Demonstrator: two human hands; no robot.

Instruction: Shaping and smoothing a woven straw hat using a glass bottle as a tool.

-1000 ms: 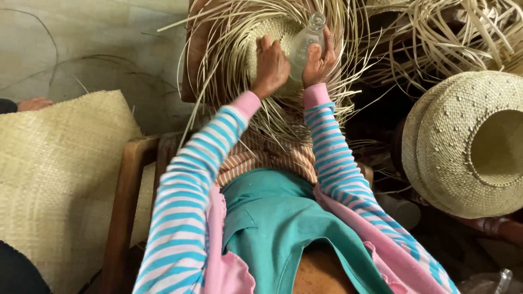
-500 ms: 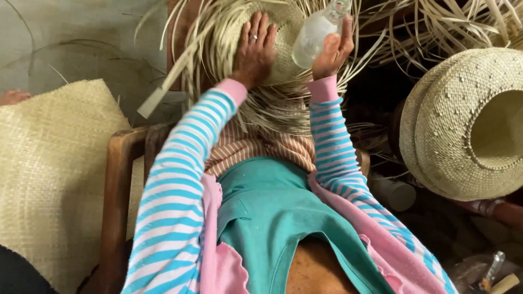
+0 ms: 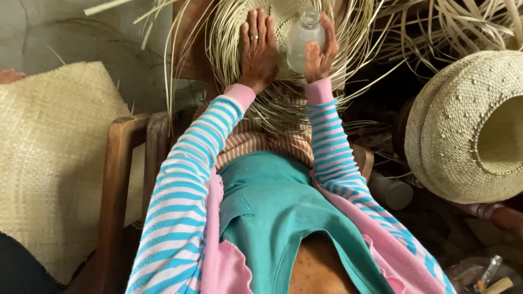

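Observation:
A half-woven straw hat (image 3: pixel 283 22) with long loose strands fanning out rests on a wooden form in front of me. My left hand (image 3: pixel 257 46), ring on one finger, lies flat on the woven crown, fingers spread. My right hand (image 3: pixel 321 51) grips a small clear glass bottle (image 3: pixel 302 41), its neck up, pressed against the crown's right side. Both arms wear blue-and-white striped sleeves with pink cuffs.
A finished woven hat (image 3: pixel 468 125) lies at the right, brim towards me. A large woven straw mat (image 3: pixel 49 163) covers the left, beside a wooden chair arm (image 3: pixel 117 179). Loose straw piles (image 3: pixel 452 27) sit at the upper right. Another person's fingers (image 3: pixel 10 75) show at the left edge.
My left hand has flattened and spread on the crown. The bottle in my right hand has slid down and left from the hat's top right edge onto the crown.

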